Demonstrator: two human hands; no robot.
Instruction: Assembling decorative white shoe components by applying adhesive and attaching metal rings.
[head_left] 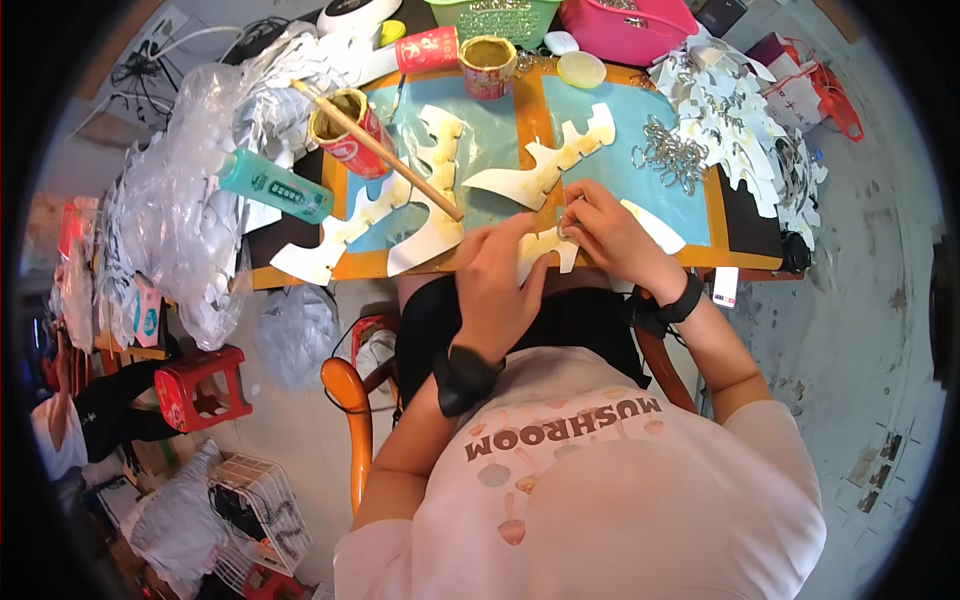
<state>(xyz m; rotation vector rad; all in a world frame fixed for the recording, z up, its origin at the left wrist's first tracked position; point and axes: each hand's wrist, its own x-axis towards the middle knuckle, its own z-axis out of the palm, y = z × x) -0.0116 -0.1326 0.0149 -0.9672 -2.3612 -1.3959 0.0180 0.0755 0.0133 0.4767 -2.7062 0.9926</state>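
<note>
brown lettering [562, 433] on shirt [640, 500], labelled teal bottle [276, 188]

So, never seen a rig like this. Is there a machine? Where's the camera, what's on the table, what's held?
No machine: just a person's bare left hand and right hand. The one picture comes from a fisheye camera on their head, looking down, so straight edges bend. On the blue-covered table are notched white pieces, a pile of metal rings, a teal bottle and open tins, with a wooden stick across one. Both hands are at one white piece near the front edge; whether the right also pinches something small is unclear.
</note>
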